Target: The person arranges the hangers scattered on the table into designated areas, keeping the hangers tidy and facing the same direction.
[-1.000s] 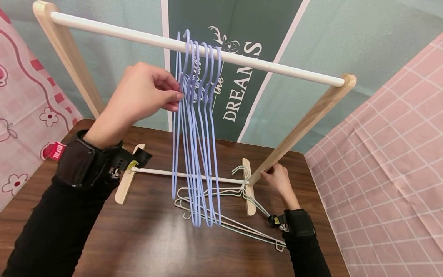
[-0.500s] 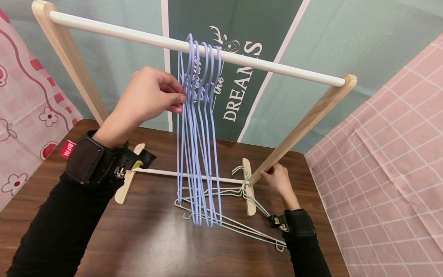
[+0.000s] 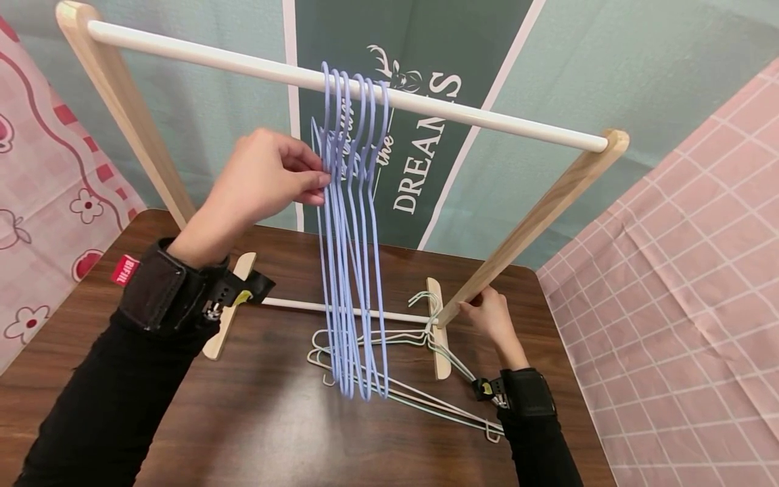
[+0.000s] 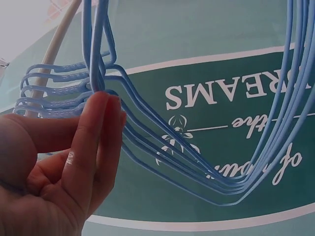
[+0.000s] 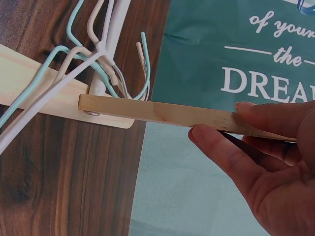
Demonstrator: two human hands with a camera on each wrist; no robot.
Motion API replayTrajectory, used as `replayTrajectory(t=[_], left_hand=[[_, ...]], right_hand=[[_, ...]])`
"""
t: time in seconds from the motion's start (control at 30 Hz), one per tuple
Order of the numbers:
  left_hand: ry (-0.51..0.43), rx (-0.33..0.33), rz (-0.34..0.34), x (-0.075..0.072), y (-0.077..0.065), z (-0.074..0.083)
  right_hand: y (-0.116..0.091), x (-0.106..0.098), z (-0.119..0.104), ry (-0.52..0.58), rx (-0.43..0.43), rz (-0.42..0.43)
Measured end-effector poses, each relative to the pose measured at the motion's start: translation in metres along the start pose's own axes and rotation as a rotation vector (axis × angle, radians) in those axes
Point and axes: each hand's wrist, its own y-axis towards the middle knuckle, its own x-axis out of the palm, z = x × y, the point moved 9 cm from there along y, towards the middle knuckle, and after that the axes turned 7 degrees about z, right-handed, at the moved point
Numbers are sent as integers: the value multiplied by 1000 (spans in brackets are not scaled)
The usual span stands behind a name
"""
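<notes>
Left hand (image 3: 274,172): pinching the leftmost blue hanger (image 3: 326,101) below its hook, hung over the white rail (image 3: 201,54).
Hanging step: apparently nearly done; next seems to call for release without nudging neighbours.
Right hand (image 3: 489,318): clamped on the wooden post (image 3: 541,216), low, presumably steadying.
Pale hangers (image 5: 100,49): on the tabletop (image 3: 243,433), partly behind blue wires.
Blue row: overlapping, hard to count; pinch spot covered.

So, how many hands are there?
2: the left hand pinches a blue clothes hanger below the top rail; the right hand holds the right wooden post near its bottom.
</notes>
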Motion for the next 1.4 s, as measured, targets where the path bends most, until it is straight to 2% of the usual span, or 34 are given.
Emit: replayTrajectory(t=[0.33, 0.63, 0.9, 1.1, 1.4], left_hand=[[26, 25, 0, 1, -5, 2], [3, 10, -18, 1, -9, 0], [77, -22, -35, 2, -11, -7], [66, -53, -36, 0, -13, -13], [72, -46, -29, -3, -14, -33]], right_hand=[[1, 0, 0, -6, -21, 8], [0, -1, 0, -7, -35, 13], [-1, -1, 0, -4, -34, 5], [-1, 0, 1, 0, -31, -5], [1, 0, 1, -1, -31, -4]])
